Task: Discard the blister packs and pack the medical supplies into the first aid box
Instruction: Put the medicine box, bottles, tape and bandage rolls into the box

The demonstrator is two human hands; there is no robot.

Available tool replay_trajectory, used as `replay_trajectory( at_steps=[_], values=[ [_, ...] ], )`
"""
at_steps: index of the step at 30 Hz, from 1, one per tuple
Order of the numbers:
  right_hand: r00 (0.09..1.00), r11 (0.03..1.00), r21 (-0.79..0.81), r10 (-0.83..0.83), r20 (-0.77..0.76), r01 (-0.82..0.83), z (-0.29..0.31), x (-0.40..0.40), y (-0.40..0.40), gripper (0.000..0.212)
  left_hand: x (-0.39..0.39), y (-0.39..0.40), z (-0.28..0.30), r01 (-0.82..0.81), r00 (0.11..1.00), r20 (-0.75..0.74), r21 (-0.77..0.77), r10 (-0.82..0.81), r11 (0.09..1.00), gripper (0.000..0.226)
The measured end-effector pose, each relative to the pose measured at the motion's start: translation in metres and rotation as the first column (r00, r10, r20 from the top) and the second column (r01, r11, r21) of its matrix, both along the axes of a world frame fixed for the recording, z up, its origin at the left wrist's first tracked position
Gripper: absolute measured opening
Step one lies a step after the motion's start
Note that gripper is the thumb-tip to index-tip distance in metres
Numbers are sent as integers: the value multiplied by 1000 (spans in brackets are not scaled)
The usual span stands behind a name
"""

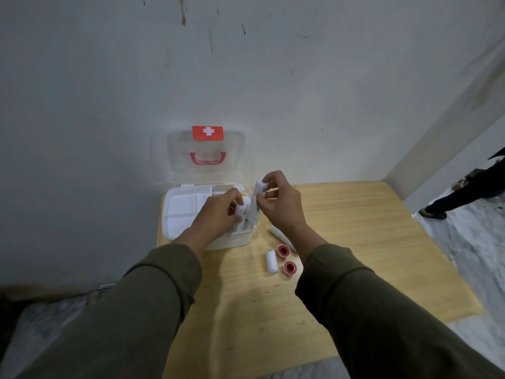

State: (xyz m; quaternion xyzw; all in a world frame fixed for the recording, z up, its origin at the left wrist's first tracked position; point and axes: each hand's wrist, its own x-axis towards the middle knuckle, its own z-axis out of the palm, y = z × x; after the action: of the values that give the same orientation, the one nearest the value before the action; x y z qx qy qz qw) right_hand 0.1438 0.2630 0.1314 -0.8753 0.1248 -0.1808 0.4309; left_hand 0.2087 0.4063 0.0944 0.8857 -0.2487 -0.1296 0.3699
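Observation:
A white first aid box (pixel 175 214) stands open at the table's far left, its clear lid (pixel 205 160) with a red cross label leaning on the wall. My right hand (pixel 278 203) holds a tall white tube-shaped pack (pixel 255 206) upright at the box's right end. My left hand (pixel 218 212) grips a small white item (pixel 241 213) inside the box, beside that pack. On the table lie a white bandage roll (pixel 271 261), two red tape spools (pixel 283 250) (pixel 289 267) and a white tube (pixel 278 235), partly behind my right wrist.
The light wooden table (pixel 355 242) meets the grey wall behind the box. A white divided tray (pixel 180 206) fills the box's left part. At the far right a person's dark-trousered leg and shoe (pixel 434 213) stand on the pale floor.

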Motion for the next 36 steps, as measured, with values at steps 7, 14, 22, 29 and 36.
replay_trajectory(
  at_steps=[7, 14, 22, 29, 36],
  values=[
    [999, 998, -49, 49, -22, -50, -3, 4, 1, 27, 4, 6, -12, -1, 1000, 7, 71, 0, 997, 21],
    [985, 956, -241, 149, -91, -167, -32, -2, 1, 20, 7, 7, -14, 5, 999, -38, 74, -2, 997, 14],
    [971, 866, -449, 156, -179, -222, -53, -5, -2, 14, 7, 8, -16, 12, 1000, 5, 31, -12, 999, 13],
    [969, 851, -472, 156, -191, -230, -53, -4, -3, 18, 6, 10, -19, 26, 1000, 3, 2, -26, 1000, 18],
    [977, 889, -417, 127, -170, -188, -52, -8, 1, 22, 3, 12, -18, 42, 998, -49, -75, -45, 996, 36]
  ],
)
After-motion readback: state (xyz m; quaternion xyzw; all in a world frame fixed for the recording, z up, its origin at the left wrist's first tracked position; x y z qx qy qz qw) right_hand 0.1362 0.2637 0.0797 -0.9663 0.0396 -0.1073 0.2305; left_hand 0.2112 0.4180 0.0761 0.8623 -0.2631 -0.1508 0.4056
